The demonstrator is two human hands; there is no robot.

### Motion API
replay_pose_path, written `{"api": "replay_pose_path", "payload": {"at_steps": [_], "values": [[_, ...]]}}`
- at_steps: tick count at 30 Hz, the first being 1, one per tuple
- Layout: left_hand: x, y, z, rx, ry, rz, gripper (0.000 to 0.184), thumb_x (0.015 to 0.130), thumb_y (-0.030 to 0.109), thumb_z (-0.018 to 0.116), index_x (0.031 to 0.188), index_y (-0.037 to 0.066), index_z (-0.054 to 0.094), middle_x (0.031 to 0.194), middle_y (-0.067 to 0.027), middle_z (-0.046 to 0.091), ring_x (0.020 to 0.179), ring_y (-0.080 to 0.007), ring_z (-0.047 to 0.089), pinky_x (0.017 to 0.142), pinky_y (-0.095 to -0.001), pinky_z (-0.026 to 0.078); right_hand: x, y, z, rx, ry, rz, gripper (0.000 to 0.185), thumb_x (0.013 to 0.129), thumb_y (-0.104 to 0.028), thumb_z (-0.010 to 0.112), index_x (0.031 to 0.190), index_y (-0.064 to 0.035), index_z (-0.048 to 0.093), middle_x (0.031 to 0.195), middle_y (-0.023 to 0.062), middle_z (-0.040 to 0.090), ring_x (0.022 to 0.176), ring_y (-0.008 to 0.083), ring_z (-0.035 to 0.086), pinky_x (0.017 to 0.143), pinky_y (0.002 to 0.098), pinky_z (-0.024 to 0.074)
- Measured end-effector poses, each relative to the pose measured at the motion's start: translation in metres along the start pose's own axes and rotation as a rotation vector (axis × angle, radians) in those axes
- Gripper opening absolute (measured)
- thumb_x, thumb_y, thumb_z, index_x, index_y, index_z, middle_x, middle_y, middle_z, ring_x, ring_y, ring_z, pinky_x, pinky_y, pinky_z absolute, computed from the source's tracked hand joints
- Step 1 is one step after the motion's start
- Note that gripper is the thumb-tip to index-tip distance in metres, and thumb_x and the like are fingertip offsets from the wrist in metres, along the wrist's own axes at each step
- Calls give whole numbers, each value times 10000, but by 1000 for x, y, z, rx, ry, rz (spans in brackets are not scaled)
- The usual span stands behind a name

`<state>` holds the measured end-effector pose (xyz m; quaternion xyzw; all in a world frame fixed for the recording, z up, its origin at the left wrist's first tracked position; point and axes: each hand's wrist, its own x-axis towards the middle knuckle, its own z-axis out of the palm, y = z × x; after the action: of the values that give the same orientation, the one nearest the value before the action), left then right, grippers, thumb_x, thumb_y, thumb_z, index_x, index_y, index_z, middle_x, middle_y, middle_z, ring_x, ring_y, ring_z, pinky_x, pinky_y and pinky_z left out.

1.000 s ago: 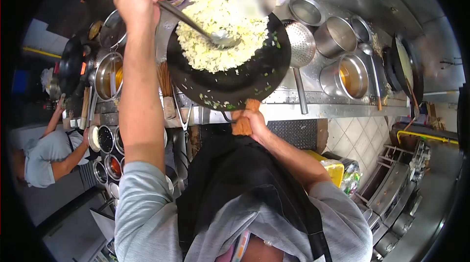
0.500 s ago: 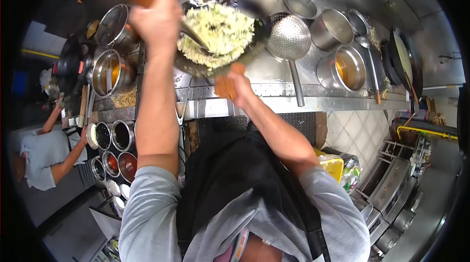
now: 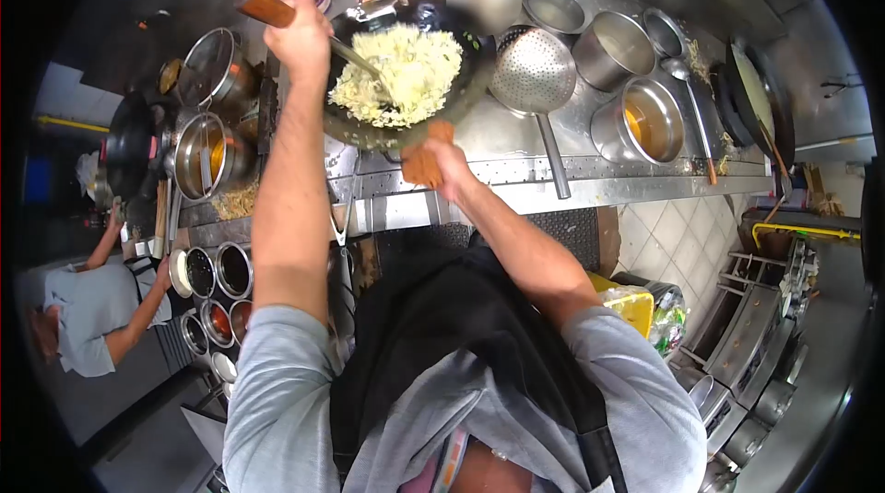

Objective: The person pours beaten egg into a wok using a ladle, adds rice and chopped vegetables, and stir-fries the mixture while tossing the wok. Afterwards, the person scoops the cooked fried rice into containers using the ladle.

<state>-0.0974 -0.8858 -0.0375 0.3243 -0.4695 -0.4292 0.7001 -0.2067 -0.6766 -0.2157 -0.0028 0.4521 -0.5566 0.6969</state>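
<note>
Wok [image 3: 441, 13] has moved forward, left grip [image 3: 300, 40] round a ladle [image 3: 265, 7], bowl hidden in food [image 3: 415, 67], right grip [image 3: 452, 168] clasping cloth [image 3: 421, 169].

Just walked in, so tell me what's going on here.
Someone is working food in a wok. The left hand grips a ladle, its far end in the pale yellow, grainy food inside the wok. The right hand clutches a brown cloth at the wok's near edge. A perforated strainer lies to the right of the wok, and another person is at the far left.
</note>
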Motion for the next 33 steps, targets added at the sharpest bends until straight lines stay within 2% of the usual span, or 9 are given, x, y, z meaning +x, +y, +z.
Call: {"api": "replay_pose_path", "payload": {"at_steps": [8,9,15,19,22,26,28,30,33], "values": [[30,165,59,-95,-107,140,313,947,196,661,721,187,446,507,99,347,370,-53,305,361,-236,284,-36,-3,-20,-49,8,83,356,874,-80,508,1203,52,522,1124,203,649,1018,319,665,865,478,565],[29,158,62,-127,-98,112,317,943,198,660,713,189,441,505,96,343,370,-57,303,361,-239,285,-21,-17,1,4,7,79,354,890,-138,522,1194,44,533,1025,182,659,889,315,672,759,478,572],[-6,-21,34,14,-281,37,302,926,110,679,695,90,484,533,12,436,421,-108,411,412,-299,352,58,-22,13,36,74,27,299,893,-135,527,1117,61,553,998,201,671,909,335,671,765,484,575],[51,15,24,-8,-185,-113,318,921,133,697,678,115,492,534,38,426,424,-80,397,414,-266,326,77,-17,0,1,7,32,277,890,-116,530,1106,56,554,989,197,674,894,334,680,754,485,584],[43,-7,6,238,-162,164,284,927,96,686,707,95,505,551,45,443,432,-69,397,409,-247,301,81,-18,0,-12,38,-5,273,889,-112,526,1103,54,557,990,194,676,869,330,687,740,486,590],[85,-22,28,-110,-216,-140,242,905,86,702,764,93,505,548,28,421,432,-88,371,436,-279,322,81,-19,1,-15,35,-23,279,875,-101,521,1098,63,564,976,193,677,856,336,689,727,489,592],[80,22,44,-78,-250,46,270,913,158,715,752,47,529,550,1,506,452,-97,471,424,-270,380,80,-17,-1,-25,59,-67,286,873,-101,520,1097,72,565,972,196,676,854,337,687,724,487,592],[60,9,40,-92,-201,188,267,914,140,703,731,48,533,532,-18,524,451,-104,497,434,-277,401,80,-14,-3,-13,59,-59,292,866,-98,531,1086,89,565,965,202,674,844,336,685,720,480,592],[59,-73,19,74,-272,24,250,910,122,680,712,70,538,527,-22,545,447,-103,513,444,-268,410,83,-22,4,-3,65,-75,286,862,-98,539,1072,93,564,961,206,671,836,338,684,713,473,592]]}}
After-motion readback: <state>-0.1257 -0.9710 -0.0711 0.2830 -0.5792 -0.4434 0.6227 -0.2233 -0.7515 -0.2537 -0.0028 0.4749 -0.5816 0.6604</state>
